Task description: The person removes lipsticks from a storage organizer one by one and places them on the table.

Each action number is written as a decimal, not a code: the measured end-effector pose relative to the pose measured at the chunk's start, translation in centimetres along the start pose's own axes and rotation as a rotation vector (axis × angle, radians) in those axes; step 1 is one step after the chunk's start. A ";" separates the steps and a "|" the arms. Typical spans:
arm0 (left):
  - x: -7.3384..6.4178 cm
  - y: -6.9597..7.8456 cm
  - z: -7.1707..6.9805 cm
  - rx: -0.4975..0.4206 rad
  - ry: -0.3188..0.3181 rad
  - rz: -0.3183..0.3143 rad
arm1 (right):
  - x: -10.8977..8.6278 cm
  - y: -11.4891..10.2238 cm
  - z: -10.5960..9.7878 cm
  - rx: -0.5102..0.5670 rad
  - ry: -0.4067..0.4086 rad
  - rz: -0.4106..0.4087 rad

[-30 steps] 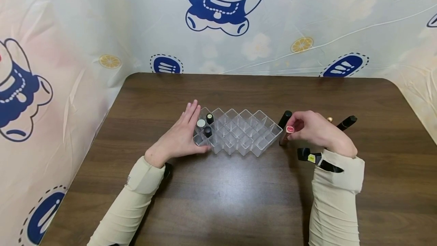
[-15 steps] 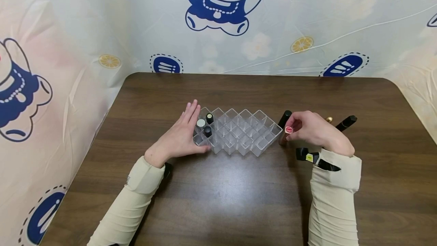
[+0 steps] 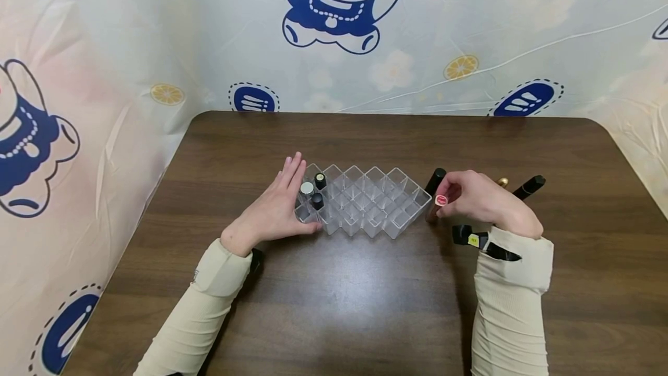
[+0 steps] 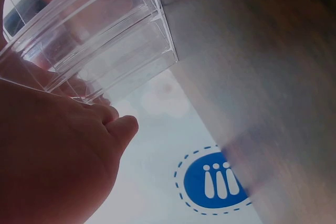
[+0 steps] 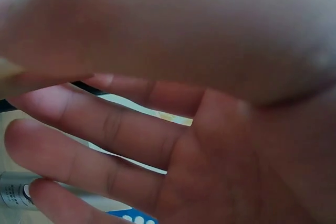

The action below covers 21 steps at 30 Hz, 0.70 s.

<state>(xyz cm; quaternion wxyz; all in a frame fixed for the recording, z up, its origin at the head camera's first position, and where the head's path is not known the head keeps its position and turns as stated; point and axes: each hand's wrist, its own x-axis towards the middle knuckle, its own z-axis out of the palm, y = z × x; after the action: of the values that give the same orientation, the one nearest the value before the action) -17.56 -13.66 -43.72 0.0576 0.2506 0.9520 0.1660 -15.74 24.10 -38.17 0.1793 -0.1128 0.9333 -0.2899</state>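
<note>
My left hand stands at the left end of a clear lipstick organizer, fingers straight along its far side and thumb at its front. Three tubes stand in the compartments beside that hand: a white-topped one, a black one with a pale end and a dark one. Off the organizer's right end, my right hand pinches a lipstick with a pink-red end between thumb and index finger. Its brownish lower body leans close to the table. In the right wrist view the other fingers extend loosely.
A black tube lies between the organizer and the right hand. Behind that hand are a gold-ended piece and another black tube. A silver tube shows in the right wrist view. A printed curtain borders the wooden table.
My right hand and the lipstick have shifted very slightly left; the pink-red end dips a little. The left hand and organizer stay in place.
</note>
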 end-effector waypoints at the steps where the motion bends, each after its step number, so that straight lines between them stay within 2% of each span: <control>1: 0.0 0.0 0.0 0.000 0.000 0.000 | 0.0 0.0 0.0 0.001 -0.002 0.000; 21: -0.1 0.0 -0.1 -0.006 -0.006 -0.002 | -0.2 0.0 -0.2 0.007 -0.008 -0.001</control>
<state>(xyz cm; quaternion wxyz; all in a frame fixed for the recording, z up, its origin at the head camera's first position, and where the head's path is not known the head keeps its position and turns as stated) -17.52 -13.68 -43.63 0.0614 0.2500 0.9515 0.1683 -15.64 24.26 -37.94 0.1835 -0.1138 0.9314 -0.2930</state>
